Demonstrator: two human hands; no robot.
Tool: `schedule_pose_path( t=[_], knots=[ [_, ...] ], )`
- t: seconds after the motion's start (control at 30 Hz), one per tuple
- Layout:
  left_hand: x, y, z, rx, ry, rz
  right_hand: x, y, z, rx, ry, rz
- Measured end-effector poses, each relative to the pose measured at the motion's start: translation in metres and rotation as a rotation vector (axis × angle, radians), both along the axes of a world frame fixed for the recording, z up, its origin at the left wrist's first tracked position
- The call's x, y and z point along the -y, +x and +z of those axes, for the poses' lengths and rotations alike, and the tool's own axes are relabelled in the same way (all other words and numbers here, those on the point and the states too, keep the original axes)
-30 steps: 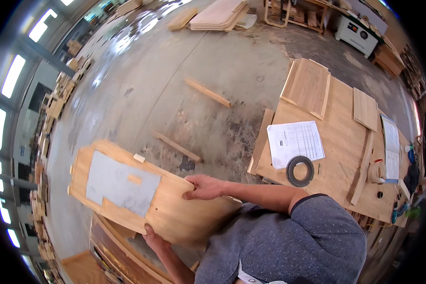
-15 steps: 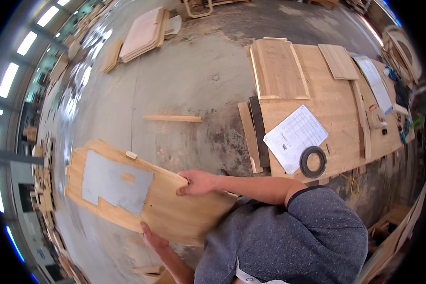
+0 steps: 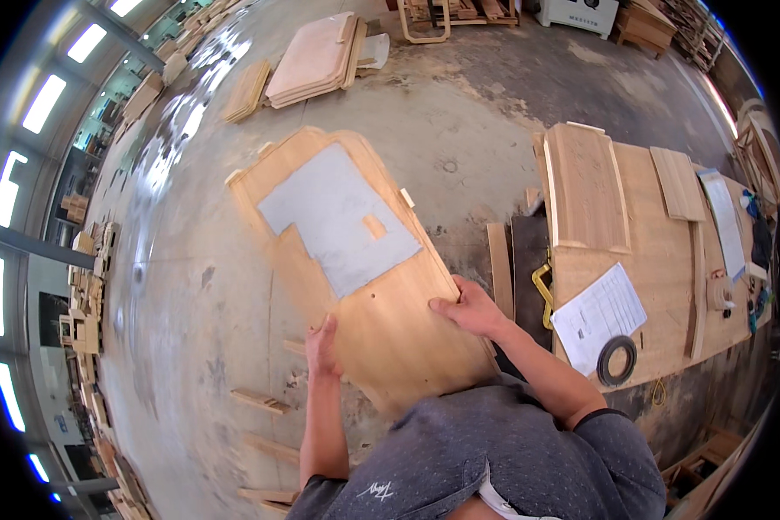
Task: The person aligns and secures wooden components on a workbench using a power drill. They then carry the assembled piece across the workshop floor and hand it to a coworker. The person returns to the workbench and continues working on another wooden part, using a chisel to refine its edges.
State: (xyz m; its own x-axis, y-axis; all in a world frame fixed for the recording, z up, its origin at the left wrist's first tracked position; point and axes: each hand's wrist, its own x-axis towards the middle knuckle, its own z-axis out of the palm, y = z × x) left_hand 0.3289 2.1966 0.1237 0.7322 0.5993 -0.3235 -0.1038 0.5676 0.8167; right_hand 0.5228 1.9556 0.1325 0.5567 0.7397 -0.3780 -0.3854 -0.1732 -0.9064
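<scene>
A long wooden panel (image 3: 390, 338) with rounded far corners is held out in front of my body, its near end close to my shirt. Glued or laid on its far half is a light grey sheet (image 3: 321, 208) with an irregular outline and a small cut-out. My left hand (image 3: 323, 348) grips the panel's left edge. On the right edge, my right hand (image 3: 472, 308) clasps the board with the thumb on top. Small wooden blocks (image 3: 407, 198) stick out along its rim. The fingers under the panel are hidden.
To the right stands a plywood-topped table (image 3: 659, 303) bearing a framed panel (image 3: 588, 186), a paper sheet (image 3: 591, 316) and a black ring (image 3: 616, 360). A yellow clamp (image 3: 542, 295) hangs at its left side. Stacked boards (image 3: 312, 61) lie on the floor ahead; wood strips (image 3: 260, 400) lie at lower left.
The panel has swung from pointing left to pointing more forward, still in both hands. My view has turned leftward, so the table appears farther right.
</scene>
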Motion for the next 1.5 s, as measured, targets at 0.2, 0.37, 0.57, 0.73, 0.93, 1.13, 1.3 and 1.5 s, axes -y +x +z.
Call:
schedule_pose_path(
  t=[0.2,0.37,0.57,0.73,0.93,1.13,1.3,1.5],
  knots=[
    [-0.021,0.062,0.025,0.085,0.057,0.040,-0.033,0.065,0.010,0.084,0.111,0.041],
    [-0.036,0.092,0.014,0.153,0.057,0.058,-0.043,0.113,0.034,0.198,0.062,0.111],
    [-0.053,0.107,0.004,0.089,-0.022,-0.140,-0.061,0.139,0.009,0.249,0.071,0.112],
    [-0.078,0.133,0.002,0.018,0.066,-0.176,-0.060,0.161,0.019,0.209,0.052,0.067],
    [-0.089,0.177,0.017,0.049,0.018,-0.212,-0.064,0.175,0.021,0.228,0.088,-0.020],
    [-0.103,0.194,0.022,0.089,0.013,-0.191,-0.073,0.187,0.028,0.303,-0.037,-0.060],
    [-0.126,0.191,-0.005,0.051,-0.078,-0.107,-0.081,0.186,0.037,0.207,-0.088,-0.046],
    [-0.107,0.213,0.015,-0.034,0.115,-0.037,-0.084,0.196,0.026,0.095,-0.062,-0.056]
  ],
)
